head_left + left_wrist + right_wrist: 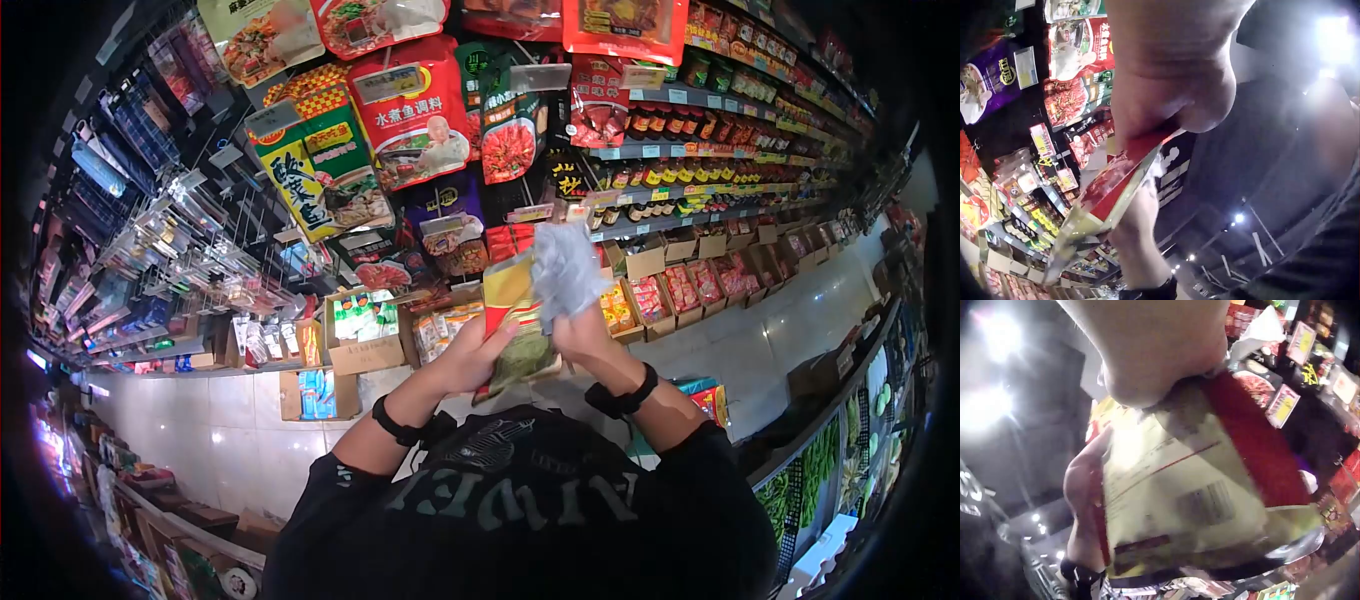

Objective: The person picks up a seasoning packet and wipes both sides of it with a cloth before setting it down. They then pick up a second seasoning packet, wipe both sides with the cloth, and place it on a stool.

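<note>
A red, yellow and green food pouch (522, 330) is held in front of the chest. The left hand (468, 358) grips its lower left edge, thumb on the face. At its right side the right hand (583, 335) holds a crumpled pale grey cloth or plastic (568, 270) that covers part of the pouch. The right wrist view shows the pouch's printed back (1191, 481) with a barcode, the right hand (1160, 356) pinching its top edge and the left hand (1085, 500) at its side. In the left wrist view the left hand (1172, 87) pinches the pouch (1110, 187).
Hanging seasoning pouches (415, 125) fill the rack ahead. Shelves of jars (680, 125) run along the right, above open boxes of packets (650, 298). Wire racks (190, 250) stand at the left. A box with blue packets (318, 395) sits on the tiled floor (190, 415). Green vegetables (820, 475) lie at the lower right.
</note>
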Demonstrator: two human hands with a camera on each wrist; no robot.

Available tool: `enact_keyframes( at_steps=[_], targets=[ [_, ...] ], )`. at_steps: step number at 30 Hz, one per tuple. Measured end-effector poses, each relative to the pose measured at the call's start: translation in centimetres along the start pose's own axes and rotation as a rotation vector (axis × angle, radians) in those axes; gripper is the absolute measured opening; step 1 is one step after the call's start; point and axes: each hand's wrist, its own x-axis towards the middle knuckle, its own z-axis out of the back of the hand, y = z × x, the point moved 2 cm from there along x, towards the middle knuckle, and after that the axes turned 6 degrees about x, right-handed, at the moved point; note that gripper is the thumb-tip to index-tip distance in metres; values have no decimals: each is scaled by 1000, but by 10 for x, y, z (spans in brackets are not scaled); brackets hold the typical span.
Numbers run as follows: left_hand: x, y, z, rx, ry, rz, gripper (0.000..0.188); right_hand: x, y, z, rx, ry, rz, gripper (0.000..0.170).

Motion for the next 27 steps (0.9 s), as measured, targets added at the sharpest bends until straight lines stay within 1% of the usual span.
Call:
enact_keyframes(
  at_steps=[1, 3, 4, 6, 7, 8, 9, 10, 11, 12, 13, 14, 15, 16, 17, 18, 19, 20, 21, 22, 23, 24, 25, 26, 27],
  targets=[
    [-5, -3, 4, -116, -1, -16, 43, -1, -13, 3, 60, 21, -207, 37],
    [-14, -4, 10, -355, 4, -44, 45, 0, -13, -4, -94, -38, 77, 34],
    [-16, 0, 18, -359, 37, -54, 46, -6, -11, -9, -73, -25, 56, 36],
    [-17, 10, 26, -497, 49, -38, 47, -17, 9, -25, -29, -2, 16, 39],
    [-19, 13, 28, -566, 54, -27, 47, -13, 23, -32, -66, 101, 111, 42],
    [-22, 15, 29, -620, 55, -77, 50, -6, 42, -40, -100, 203, 205, 45],
    [-25, 20, 33, -592, 31, -79, 50, -2, 53, -50, -134, 302, 296, 48],
    [-28, 29, 37, -563, 9, -78, 51, -2, 52, -60, -151, 234, 342, 58],
    [-31, 30, 41, -534, -11, -78, 52, 1, 52, -61, -200, 216, 292, 59],
    [-36, 31, 45, -742, -34, -20, 52, 7, 51, -58, -250, 199, 243, 60],
    [-38, 28, 51, -728, 7, -11, 52, 10, 49, -52, -302, 182, 198, 61],
    [-40, 17, 57, -715, 47, -5, 52, 8, 37, -49, -102, 198, -29, 66],
    [-41, 12, 59, -706, 83, 1, 51, 0, 33, -51, -98, 215, -50, 66],
    [-42, 15, 58, -742, 76, -14, 50, -7, 31, -53, -93, 234, -71, 67],
    [-38, 27, 55, -746, 34, 10, 49, -11, 36, -58, -89, 252, -93, 67],
    [-34, 42, 47, -750, -8, 39, 49, -20, 35, -72, -88, 268, -57, 66],
    [-34, 54, 39, -750, -49, 71, 48, -23, 39, -74, -164, 304, 60, 64],
    [-36, 44, 34, -752, -103, -6, 49, -17, 47, -72, -242, 335, 186, 62],
    [-35, 36, 36, -792, -38, 1, 50, -11, 52, -70, -321, 365, 314, 61],
    [-37, 31, 41, -835, 23, 12, 50, -10, 45, -62, -469, 315, 239, 45],
    [-40, 29, 45, -878, 81, 22, 51, -8, 37, -49, -355, 292, 99, 43],
    [-42, 29, 49, -866, 92, 70, 55, -6, 29, -35, -240, 270, -38, 42],
    [-41, 25, 47, -861, 63, 71, 54, -5, 24, -27, -124, 249, -173, 41],
    [-41, 15, 44, -856, 35, 72, 54, -5, 25, -27, -48, 114, -132, 40],
    [-40, 10, 41, -851, 8, 75, 53, -9, 28, -31, -123, 160, -88, 41]
  ],
)
